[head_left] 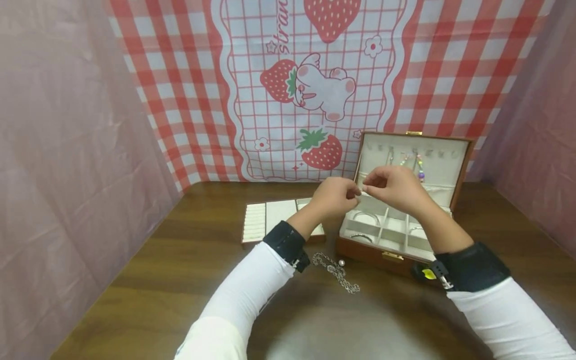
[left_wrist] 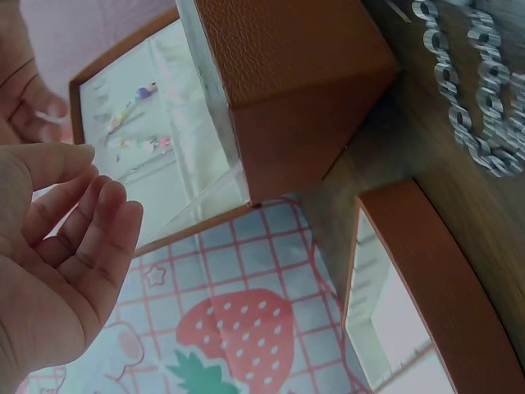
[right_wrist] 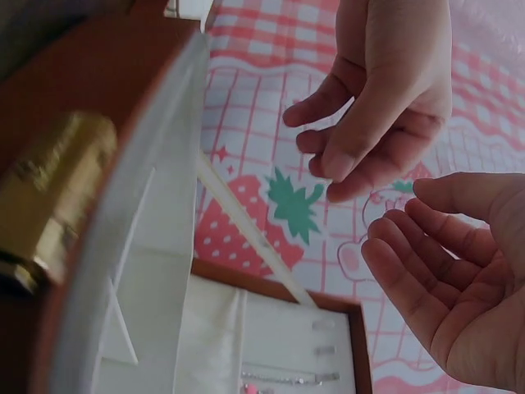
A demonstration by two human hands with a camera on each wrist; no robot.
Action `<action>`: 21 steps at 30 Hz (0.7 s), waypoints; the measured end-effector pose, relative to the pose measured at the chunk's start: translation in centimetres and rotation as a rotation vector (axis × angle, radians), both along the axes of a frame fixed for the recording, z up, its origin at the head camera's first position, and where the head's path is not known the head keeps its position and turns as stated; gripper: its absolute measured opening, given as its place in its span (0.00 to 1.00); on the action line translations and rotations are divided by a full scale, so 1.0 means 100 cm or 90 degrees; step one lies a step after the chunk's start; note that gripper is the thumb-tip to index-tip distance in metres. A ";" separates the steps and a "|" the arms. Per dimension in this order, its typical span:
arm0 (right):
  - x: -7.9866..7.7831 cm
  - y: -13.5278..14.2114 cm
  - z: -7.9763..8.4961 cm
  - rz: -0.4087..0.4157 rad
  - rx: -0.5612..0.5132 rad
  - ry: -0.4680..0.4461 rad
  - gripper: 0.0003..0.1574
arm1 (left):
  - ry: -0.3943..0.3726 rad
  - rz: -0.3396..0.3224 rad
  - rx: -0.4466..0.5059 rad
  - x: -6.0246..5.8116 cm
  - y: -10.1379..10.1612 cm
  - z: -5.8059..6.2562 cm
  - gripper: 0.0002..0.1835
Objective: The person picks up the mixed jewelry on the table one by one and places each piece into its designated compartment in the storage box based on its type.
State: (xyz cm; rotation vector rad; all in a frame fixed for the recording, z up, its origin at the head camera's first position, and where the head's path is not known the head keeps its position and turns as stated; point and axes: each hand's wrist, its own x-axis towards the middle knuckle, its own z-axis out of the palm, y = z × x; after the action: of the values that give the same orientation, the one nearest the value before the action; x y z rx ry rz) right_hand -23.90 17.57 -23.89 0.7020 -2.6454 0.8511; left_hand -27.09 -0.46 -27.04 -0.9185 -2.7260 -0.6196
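Observation:
Both hands hover over the open brown jewelry box, fingertips facing each other and a small gap apart. My left hand (head_left: 333,197) has loosely bent fingers with the thumb near them; nothing shows between them in the left wrist view. My right hand (right_wrist: 459,287), palm turned up in the right wrist view, has relaxed, curved fingers and also holds nothing visible. Beneath them, the jewelry box (head_left: 360,248) shows cream compartments with bangles (head_left: 361,237) in some. Colorful beaded jewelry (head_left: 421,172) and thin chains hang from hooks inside its raised lid (head_left: 443,175).
Left of the box lies a cream-lined tray (head_left: 281,215) with ring slots, partly behind my left arm. A chunky silver chain (head_left: 337,274) lies on the wooden table (head_left: 180,270) in front, beside a small round bead (head_left: 341,263). A strawberry-print cloth (head_left: 279,125) hangs behind.

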 end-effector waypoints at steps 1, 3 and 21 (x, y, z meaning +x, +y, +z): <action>0.002 -0.001 -0.002 -0.001 0.003 0.002 0.09 | -0.002 0.002 0.002 0.003 -0.004 0.000 0.09; 0.006 -0.002 -0.005 0.005 0.007 0.011 0.08 | -0.001 0.002 0.001 0.008 -0.014 0.000 0.09; 0.040 -0.013 -0.034 0.090 -0.016 0.026 0.03 | 0.022 0.025 0.005 0.057 -0.106 -0.022 0.07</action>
State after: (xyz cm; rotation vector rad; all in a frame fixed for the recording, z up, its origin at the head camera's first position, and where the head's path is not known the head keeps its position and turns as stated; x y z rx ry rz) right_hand -19.92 16.23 -27.28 0.9000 -2.5687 0.8952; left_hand -21.35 -11.06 -29.24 -0.8646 -2.7021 -0.6010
